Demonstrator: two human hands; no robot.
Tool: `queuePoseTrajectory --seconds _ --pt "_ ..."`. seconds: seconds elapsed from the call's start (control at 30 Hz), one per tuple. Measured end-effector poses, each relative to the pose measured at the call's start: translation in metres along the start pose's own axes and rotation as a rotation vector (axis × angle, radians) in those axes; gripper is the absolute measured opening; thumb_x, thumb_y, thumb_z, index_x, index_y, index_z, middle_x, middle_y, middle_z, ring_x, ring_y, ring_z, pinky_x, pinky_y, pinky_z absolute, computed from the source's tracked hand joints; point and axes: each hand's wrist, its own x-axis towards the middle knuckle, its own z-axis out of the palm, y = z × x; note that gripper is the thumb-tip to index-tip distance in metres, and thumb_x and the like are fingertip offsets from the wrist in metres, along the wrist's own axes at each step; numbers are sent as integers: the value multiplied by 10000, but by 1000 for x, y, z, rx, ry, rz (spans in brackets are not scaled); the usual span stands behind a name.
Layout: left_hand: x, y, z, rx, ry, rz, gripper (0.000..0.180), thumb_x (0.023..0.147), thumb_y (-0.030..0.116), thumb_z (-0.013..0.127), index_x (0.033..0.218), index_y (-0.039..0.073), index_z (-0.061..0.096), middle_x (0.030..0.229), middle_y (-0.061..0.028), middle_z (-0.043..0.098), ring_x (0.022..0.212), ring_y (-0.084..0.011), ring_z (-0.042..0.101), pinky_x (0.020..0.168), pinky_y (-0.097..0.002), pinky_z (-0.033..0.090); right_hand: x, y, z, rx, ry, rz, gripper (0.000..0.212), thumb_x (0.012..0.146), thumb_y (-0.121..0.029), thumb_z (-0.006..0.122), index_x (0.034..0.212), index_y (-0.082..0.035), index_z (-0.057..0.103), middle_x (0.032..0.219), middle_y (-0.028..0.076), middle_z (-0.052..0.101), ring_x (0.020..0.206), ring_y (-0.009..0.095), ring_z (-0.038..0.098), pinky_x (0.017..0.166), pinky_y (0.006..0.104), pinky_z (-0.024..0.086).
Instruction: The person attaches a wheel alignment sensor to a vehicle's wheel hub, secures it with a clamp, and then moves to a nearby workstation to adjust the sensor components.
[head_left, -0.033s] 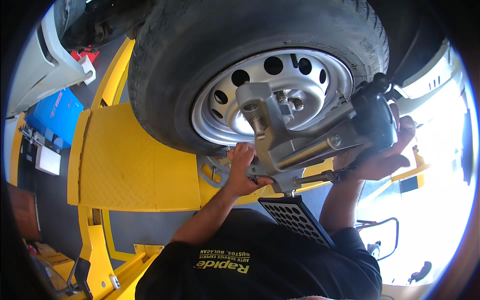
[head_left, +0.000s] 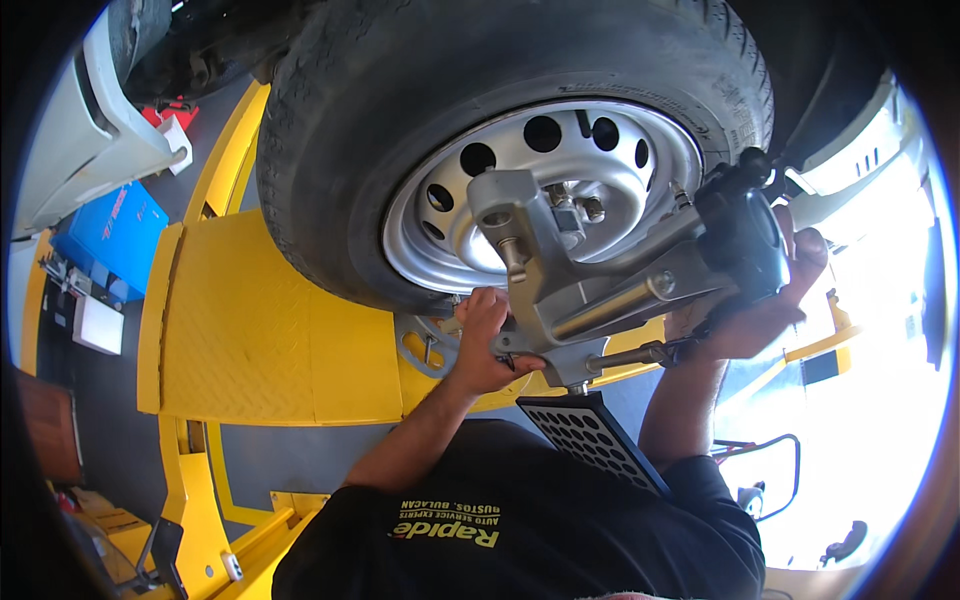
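Gripping grey wheel clamp point(head_left: 590, 290) edges, left hand point(head_left: 487, 335), right hand point(head_left: 755, 300).

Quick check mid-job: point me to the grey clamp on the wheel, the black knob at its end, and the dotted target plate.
grey wheel clamp point(head_left: 560, 290): head view, on its central metal body.
black knob point(head_left: 745, 235): head view, on its dark housing.
dotted target plate point(head_left: 590, 440): head view, on its perforated face.

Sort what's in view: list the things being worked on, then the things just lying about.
In hand:
left hand gripping the grey wheel clamp
right hand behind the clamp's black knob
silver steel wheel
dotted target plate

Lying about:
blue box
yellow lift ramp
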Motion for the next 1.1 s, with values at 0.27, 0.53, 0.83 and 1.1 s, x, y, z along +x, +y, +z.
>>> queuePoseTrajectory --seconds 0.27,0.53,0.83,1.1 --pt "4 0 1 -17 -24 19 948 788 908 646 1211 61 687 1080 -98 578 1061 -297 525 943 -458 312 7 -4 8 87 130 46 237 1047 -169 589 1166 -106 394 917 62 453 839 111 377 798 235 312" --pt "7 1 2 -45 2 44 963 816 905 618 1245 45 681 1127 -113 617 1066 -318 542 942 -473 338 8 -1 7 -181 206 159 462 1041 -322 678 1301 -105 363 961 31 502 856 86 398 789 235 311" --pt "4 6 1 -69 42 -26 942 790 894 668 1230 62 644 1112 -84 605 1079 -292 542 989 -437 311 9 -4 6 -295 238 114 476 1046 -346 673 1338 -25 478 1051 91 602 948 167 637 893 268 505" --pt "4 1 2 -48 28 6 917 778 873 704 1204 64 649 1119 -78 579 1081 -281 522 979 -439 302 8 -3 -1 -421 205 79 455 1115 -421 562 1314 -11 551 1160 111 608 1083 182 640 960 289 502"
